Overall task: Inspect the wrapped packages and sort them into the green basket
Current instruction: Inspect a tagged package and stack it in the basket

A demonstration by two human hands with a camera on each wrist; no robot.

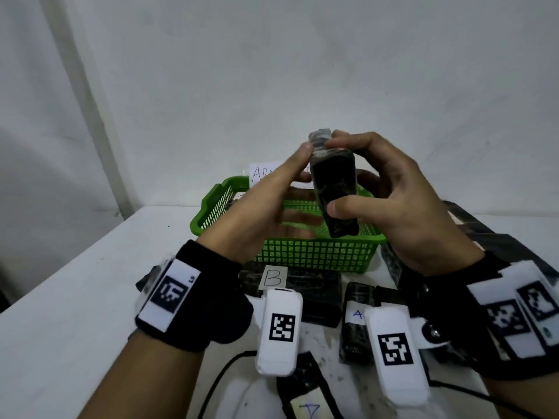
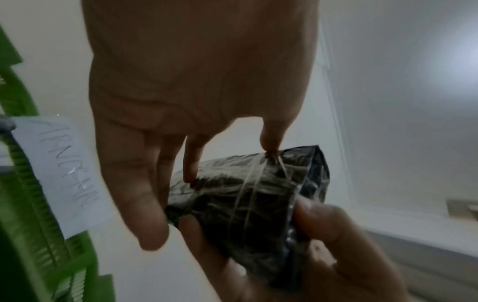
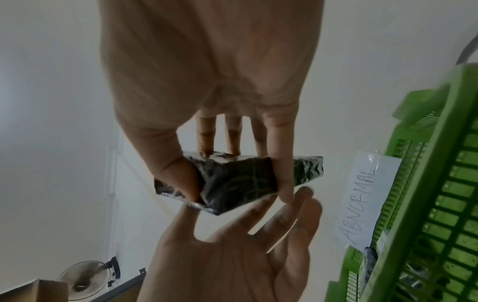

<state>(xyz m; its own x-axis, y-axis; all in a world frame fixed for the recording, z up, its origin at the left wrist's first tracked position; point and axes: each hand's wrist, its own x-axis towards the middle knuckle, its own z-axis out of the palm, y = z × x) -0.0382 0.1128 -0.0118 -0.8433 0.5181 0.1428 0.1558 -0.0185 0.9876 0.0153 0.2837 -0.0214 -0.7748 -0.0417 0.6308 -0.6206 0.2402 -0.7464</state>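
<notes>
You are at a makeshift sorting station in a plain room, not a kitchen or shop. A bare white worktop (image 1: 75,285) stands against an unadorned white wall (image 1: 302,71). Near its far edge sits a green slatted plastic basket (image 1: 314,255) bearing a white handwritten paper label reading ABNORMAL (image 3: 362,202). Black film-wrapped packages tagged with paper letters A and B (image 1: 290,285) lie along the near edge. A brown cardboard box (image 3: 33,290) and a round floor fan (image 3: 85,280) stand off to one side.
</notes>
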